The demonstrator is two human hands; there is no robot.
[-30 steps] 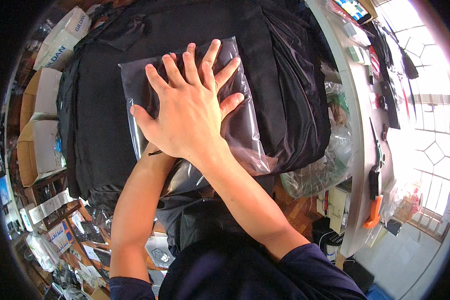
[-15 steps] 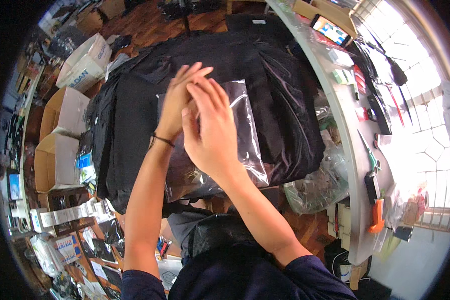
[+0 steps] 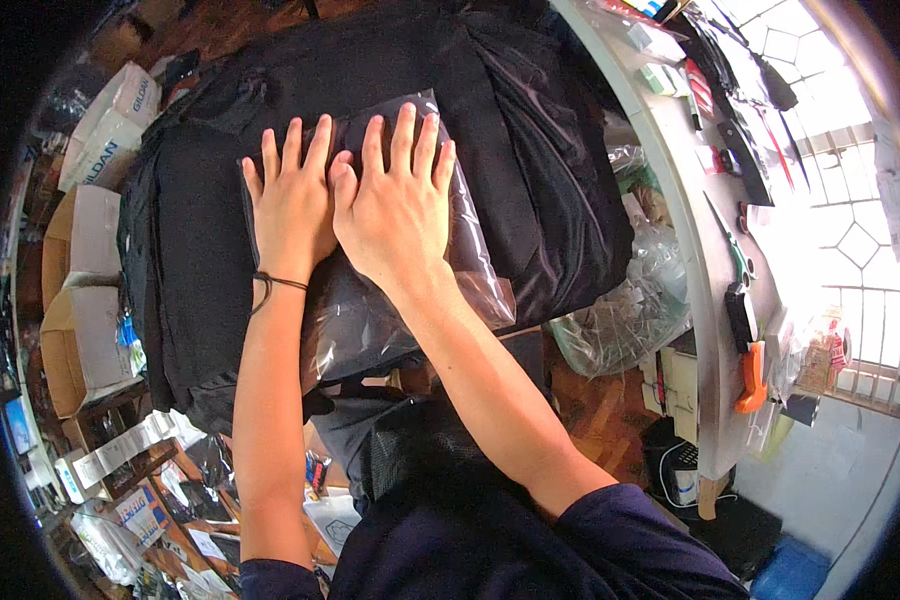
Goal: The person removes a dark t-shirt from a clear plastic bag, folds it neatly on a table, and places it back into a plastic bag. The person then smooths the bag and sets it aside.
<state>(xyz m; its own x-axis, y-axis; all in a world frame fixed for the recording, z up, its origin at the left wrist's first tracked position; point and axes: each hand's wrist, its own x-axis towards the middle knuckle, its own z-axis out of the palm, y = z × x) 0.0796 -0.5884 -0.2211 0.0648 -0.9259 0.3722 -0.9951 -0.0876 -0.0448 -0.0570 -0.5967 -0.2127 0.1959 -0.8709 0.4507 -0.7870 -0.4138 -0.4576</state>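
A clear plastic bag lies on a broad surface draped in black cloth. Both hands rest palm down on the upper part of the bag. My left hand, with a thin dark band at its wrist, lies flat with fingers spread. Just beside it my right hand is also flat, its fingers apart and its thumb touching the left hand's edge. What the bag holds looks dark; the hands cover much of it. Toward me the bag's lower part is see-through and wrinkled.
On the right runs a pale table bearing green-handled scissors and an orange-handled tool. A big clear plastic sack bulges beneath it. Open cardboard boxes stand on the left. A paper strip lies near the lower left.
My hands were raised and overlapping above the bag; now they lie side by side, pressed flat on it. The whole view has shifted, with the bag higher and further left.
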